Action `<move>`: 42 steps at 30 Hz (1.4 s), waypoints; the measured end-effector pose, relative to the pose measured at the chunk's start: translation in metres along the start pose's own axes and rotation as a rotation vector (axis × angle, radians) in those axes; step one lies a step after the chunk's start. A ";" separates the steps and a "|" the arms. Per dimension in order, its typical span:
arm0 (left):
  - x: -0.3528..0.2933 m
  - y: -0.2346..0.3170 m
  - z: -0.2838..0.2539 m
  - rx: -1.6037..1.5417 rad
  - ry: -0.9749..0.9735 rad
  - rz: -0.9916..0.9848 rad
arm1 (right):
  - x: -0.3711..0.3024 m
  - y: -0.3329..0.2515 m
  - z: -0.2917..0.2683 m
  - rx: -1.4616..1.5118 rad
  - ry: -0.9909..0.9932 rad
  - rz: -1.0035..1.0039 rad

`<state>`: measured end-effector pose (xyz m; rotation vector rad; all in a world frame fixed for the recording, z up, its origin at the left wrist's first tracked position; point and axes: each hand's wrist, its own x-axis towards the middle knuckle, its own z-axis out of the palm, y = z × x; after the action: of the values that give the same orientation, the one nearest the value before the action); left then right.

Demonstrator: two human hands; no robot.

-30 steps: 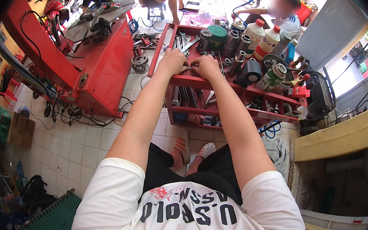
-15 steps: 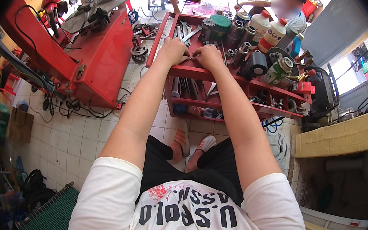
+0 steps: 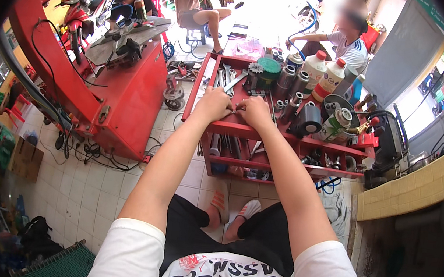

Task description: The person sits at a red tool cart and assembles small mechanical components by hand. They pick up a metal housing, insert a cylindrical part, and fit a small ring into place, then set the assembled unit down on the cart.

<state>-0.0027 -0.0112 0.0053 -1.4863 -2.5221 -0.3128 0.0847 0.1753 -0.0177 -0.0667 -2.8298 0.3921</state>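
Both arms reach forward over the near left part of a red tool cart [image 3: 223, 126]. My left hand [image 3: 215, 105] is closed, thumb and fingertips pinched together near the front rim. Facing it, my right hand [image 3: 255, 111] is also pinched, its fingertips almost meeting the left ones. Whatever lies between the fingertips is too small to make out. Just beyond the hands are several wrenches [image 3: 230, 78] in the top tray. A green tub [image 3: 268, 72] stands past my right hand, with metal sockets [image 3: 285, 80] beside it.
Two white bottles with red caps [image 3: 330, 79], a dark cylinder [image 3: 306, 120] and a green-white can [image 3: 336, 124] crowd the cart's right side. A red machine [image 3: 123, 104] stands left. People sit beyond, one on a stool, another [image 3: 345, 43] at the far right. Cables [image 3: 96, 155] lie on the floor.
The view has tilted upward, so the cart and hands appear lower and more of the people beyond shows. Both hands remain pinched together at the same spot on the cart.
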 end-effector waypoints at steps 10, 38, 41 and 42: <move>-0.002 0.003 -0.003 -0.051 0.027 0.016 | -0.002 -0.003 0.001 0.015 0.030 0.002; 0.000 -0.001 -0.002 0.010 -0.032 0.039 | 0.000 -0.005 -0.005 -0.076 0.013 0.002; -0.003 0.000 -0.003 -0.015 -0.010 0.036 | -0.003 -0.009 -0.007 -0.095 0.005 0.000; -0.003 0.002 -0.003 -0.036 -0.001 0.035 | -0.004 -0.007 -0.007 -0.087 0.020 -0.001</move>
<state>0.0003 -0.0134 0.0073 -1.5418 -2.5012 -0.3545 0.0902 0.1700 -0.0100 -0.0864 -2.8259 0.2659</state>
